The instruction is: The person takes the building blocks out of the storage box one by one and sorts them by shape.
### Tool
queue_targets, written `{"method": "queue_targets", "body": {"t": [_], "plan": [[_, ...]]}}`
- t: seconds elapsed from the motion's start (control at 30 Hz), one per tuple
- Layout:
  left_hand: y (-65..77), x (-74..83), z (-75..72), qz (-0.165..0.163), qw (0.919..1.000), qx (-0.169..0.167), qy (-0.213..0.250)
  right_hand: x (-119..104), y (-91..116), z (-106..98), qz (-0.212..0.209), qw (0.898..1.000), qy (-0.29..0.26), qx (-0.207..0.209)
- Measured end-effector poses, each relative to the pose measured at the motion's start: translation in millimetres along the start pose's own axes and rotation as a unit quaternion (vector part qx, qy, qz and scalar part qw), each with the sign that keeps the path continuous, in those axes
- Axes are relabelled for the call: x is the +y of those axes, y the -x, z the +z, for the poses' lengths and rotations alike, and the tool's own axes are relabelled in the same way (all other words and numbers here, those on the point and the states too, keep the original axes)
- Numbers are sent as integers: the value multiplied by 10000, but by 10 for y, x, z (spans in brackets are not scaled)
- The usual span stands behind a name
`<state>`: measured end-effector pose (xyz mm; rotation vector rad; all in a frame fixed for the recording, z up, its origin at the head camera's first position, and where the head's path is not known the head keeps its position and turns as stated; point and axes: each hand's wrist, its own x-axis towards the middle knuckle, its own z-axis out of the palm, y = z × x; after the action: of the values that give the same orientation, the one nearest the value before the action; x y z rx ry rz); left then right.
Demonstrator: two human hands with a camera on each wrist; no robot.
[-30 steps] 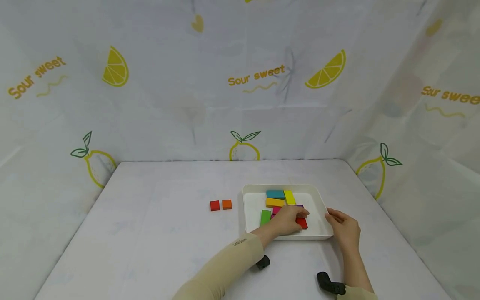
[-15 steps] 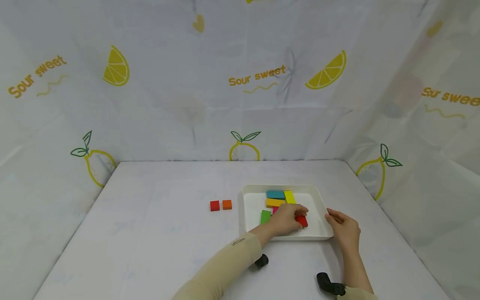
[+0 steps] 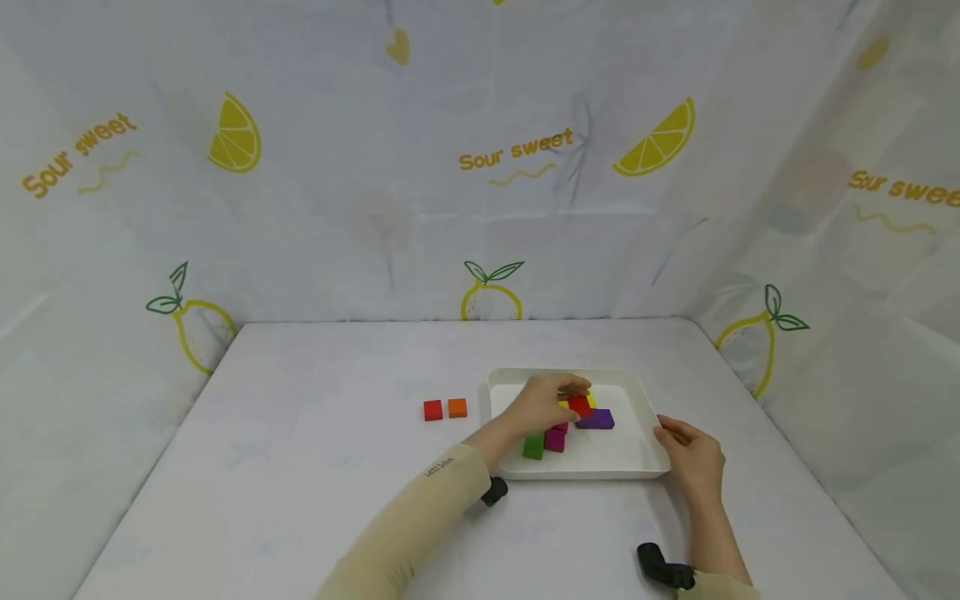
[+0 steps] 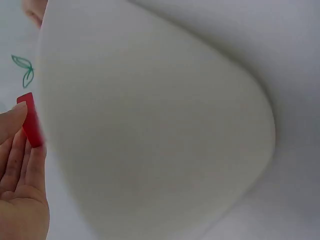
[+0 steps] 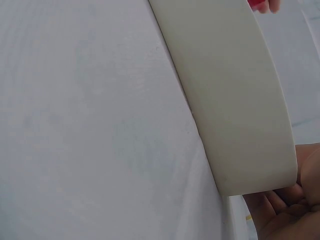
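Over the white tray (image 3: 600,475), my left hand (image 3: 542,404) pinches a red block (image 3: 579,406) between thumb and fingers. The left wrist view shows that red block (image 4: 31,120) standing up from the fingertips. Below it in the tray, a purple block (image 3: 600,419), a magenta block (image 3: 555,440) and a green block (image 3: 533,447) are visible. Yellow pieces (image 3: 592,399) are partly covered by the hand. My right hand (image 3: 693,462) holds the tray's right side near the front corner; in the right wrist view its fingers lie around the tray wall (image 5: 240,110).
Two small blocks, one red (image 3: 432,410) and one orange (image 3: 457,407), lie on the white tabletop (image 3: 300,475) left of the tray. A lemon-printed white cloth (image 3: 360,208) hangs behind and at both sides. Black wrist pieces (image 3: 663,571) are on both arms.
My left hand has lifted the red block from the tray's right front and carried it back and left. The purple block is now uncovered. My right hand stays at the tray's side.
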<state>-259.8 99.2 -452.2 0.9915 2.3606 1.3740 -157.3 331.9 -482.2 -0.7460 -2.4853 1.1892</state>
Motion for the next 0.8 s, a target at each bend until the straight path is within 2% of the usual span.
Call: {"method": "queue_targets", "body": {"t": [0.2,0.37,0.57,0.8], "plan": [[81,-113,-511,-121,9993,351,-9,8,-12,12,52,10000,72,28],[230,-282,-919,-281,9972,696,-36,21,-18,23,0,10000,95,0],[543,-550,-1283,-515,9947,886,-107,24,-10,15,64,9999,89,-20],[972,-886,-1575,-978,9890,1092,-170,-7,-19,14,52,9999,107,-36]]}}
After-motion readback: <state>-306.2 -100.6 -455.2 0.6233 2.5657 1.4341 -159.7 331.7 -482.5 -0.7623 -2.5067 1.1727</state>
